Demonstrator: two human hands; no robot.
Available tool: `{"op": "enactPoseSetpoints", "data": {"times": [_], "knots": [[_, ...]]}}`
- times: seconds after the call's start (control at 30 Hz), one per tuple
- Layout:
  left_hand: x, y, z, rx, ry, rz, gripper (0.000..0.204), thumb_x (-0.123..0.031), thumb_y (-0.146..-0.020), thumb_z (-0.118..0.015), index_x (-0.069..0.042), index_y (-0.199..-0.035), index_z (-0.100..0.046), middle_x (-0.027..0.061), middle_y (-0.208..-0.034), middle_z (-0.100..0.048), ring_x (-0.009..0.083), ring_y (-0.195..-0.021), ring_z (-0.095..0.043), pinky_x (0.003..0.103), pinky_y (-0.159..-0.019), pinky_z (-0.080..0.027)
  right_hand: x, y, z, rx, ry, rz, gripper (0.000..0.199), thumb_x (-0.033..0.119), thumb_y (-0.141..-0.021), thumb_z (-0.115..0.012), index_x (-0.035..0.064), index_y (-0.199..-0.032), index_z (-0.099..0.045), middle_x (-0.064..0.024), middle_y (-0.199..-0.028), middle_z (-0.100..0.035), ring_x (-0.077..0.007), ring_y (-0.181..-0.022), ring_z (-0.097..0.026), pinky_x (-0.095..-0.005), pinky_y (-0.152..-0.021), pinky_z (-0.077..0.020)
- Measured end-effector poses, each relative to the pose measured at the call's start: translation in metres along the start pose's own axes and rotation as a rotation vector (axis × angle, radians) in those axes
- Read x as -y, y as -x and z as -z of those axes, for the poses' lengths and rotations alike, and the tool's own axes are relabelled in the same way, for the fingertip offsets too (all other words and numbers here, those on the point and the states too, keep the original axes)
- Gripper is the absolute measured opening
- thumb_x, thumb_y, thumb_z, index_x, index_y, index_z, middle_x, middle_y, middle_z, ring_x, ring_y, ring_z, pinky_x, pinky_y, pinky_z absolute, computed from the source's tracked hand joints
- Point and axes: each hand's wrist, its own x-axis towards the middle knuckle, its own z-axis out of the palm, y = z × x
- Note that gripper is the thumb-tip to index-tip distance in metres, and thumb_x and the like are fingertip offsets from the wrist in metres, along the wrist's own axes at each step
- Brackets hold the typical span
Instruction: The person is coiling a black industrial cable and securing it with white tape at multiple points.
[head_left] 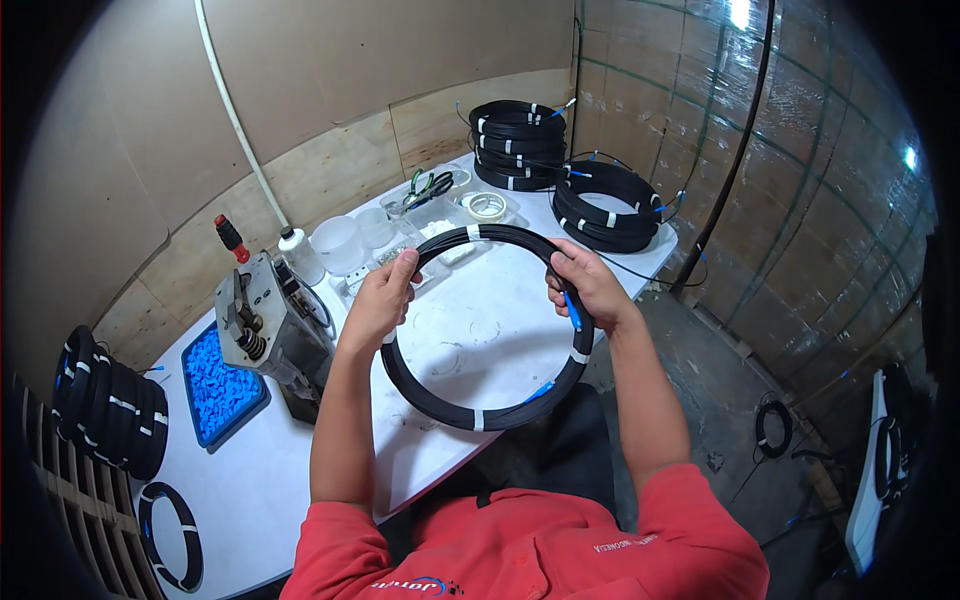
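Observation:
A coil of black cable (437,408), bound with white tape at several spots, is held up over the white table's front edge. My left hand (381,300) grips its upper left side, thumb on top. My right hand (590,284) is closed round the upper right side. Just below my right fingers a blue connector (572,310) lies along the coil. Another blue connector (540,391) shows at the lower right of the ring. Through the ring the scuffed white tabletop (470,330) is visible.
Stacked cable coils (518,145) stand at the back right, beside a shorter stack (607,207). On the left are a metal hand press (270,325), a blue tray of small blue parts (222,385) and more coils (110,405). Tape rolls (486,206) and plastic tubs (340,245) sit behind.

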Motion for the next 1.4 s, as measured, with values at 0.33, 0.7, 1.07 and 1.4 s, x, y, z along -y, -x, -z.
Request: {"op": "enactPoseSetpoints", "data": {"times": [0.33,0.7,1.07,1.4], "knots": [[0.029,0.003,0.015,-0.065,0.662,0.140,0.052,-0.063,-0.096,-0.054,-0.012,-0.089,-0.055,-0.0065,-0.055,-0.038,0.0058,-0.042,-0.036,0.022,-0.041,-0.030,-0.031,-0.004,0.016,-0.102,-0.236,0.091,0.065,0.056,-0.105,-0.036,0.0046,-0.144,-0.042,-0.0144,-0.092,-0.067,-0.0255,-0.078,-0.070,-0.0398,-0.070,-0.0586],[0.031,0.009,0.000,-0.260,0.741,0.068,0.046,-0.051,-0.104,-0.042,-0.008,-0.105,-0.058,0.0033,-0.072,-0.060,0.0113,-0.055,-0.052,0.025,-0.052,-0.043,-0.035,0.004,-0.024,-0.274,-0.372,0.192,0.039,0.043,-0.106,-0.049,0.0104,-0.127,-0.049,0.0005,-0.072,-0.048,-0.0086,-0.051,-0.047,-0.0255,-0.043,-0.0433],[0.033,0.009,0.031,-0.013,0.390,-0.060,0.067,-0.061,-0.104,-0.033,-0.010,-0.146,-0.047,0.0068,-0.071,-0.064,0.0145,-0.058,-0.065,0.027,-0.053,-0.054,-0.018,0.010,0.009,-0.086,-0.400,-0.036,0.077,0.066,-0.100,-0.038,0.0194,-0.159,-0.021,-0.0179,-0.121,-0.056,-0.0319,-0.091,-0.072,-0.0346,-0.061,-0.0594],[0.033,0.002,0.044,0.015,0.333,-0.041,0.064,-0.063,-0.094,-0.059,-0.003,-0.115,-0.058,0.0025,-0.057,-0.056,0.0068,-0.045,-0.048,0.020,-0.042,-0.035,0.014,-0.009,0.037,-0.058,0.252,-0.279,0.053,0.036,-0.101,-0.061,0.0088,-0.144,-0.046,-0.0082,-0.067,-0.064,-0.0175,-0.053,-0.065,-0.0246,-0.038,-0.0398]]}}
